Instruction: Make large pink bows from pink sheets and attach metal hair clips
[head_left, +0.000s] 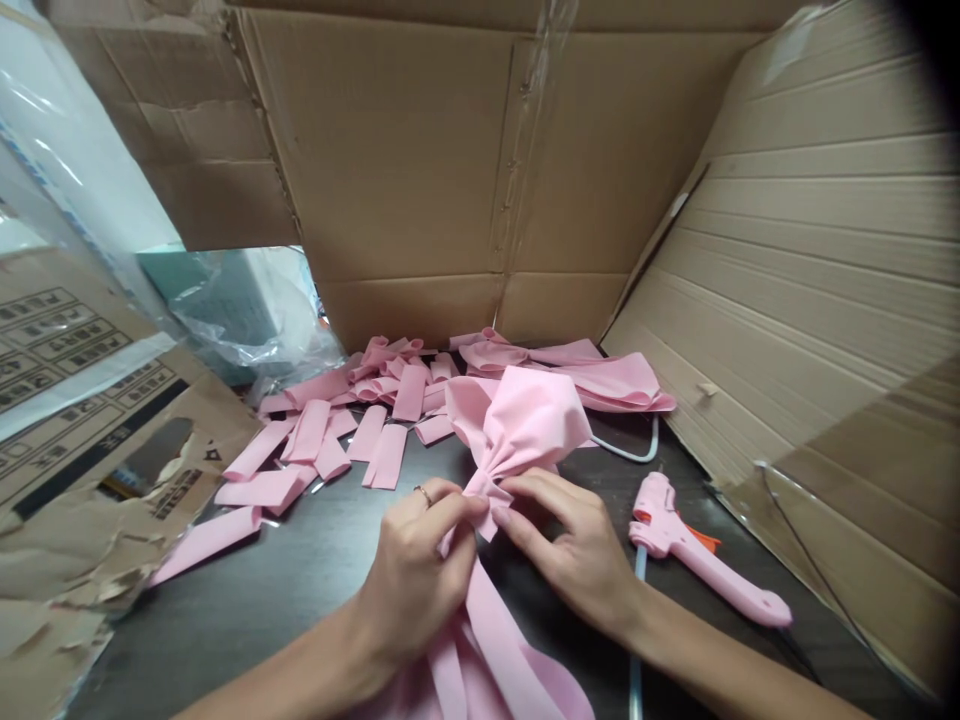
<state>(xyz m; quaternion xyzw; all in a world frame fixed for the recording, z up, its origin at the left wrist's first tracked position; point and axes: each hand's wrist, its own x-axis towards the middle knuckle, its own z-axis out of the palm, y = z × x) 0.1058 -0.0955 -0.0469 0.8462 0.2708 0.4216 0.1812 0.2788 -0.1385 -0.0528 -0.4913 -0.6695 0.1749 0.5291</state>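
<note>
Both hands meet at the gathered middle of a pink fabric bow (534, 410) in the centre of the head view. My left hand (426, 550) is closed, its thumb and finger pinching the bow's knot from the left. From the right, my right hand (566, 540) pinches the same knot, where a short pink strip is folded around it. The bow's loops puff out above the fingers, and long pink tails (499, 640) hang below toward the bottom edge. A pink glue gun (697, 555) with an orange trigger lies right of my right hand, a clear glue stick in it.
Several folded pink fabric strips (386, 455) are scattered on the dark table (315, 590) at left and centre. Larger pink fabric pieces (600, 378) lie at the back right. Cardboard walls (405, 150) enclose the back and right; a torn box (97, 400) stands left, near clear plastic (277, 330).
</note>
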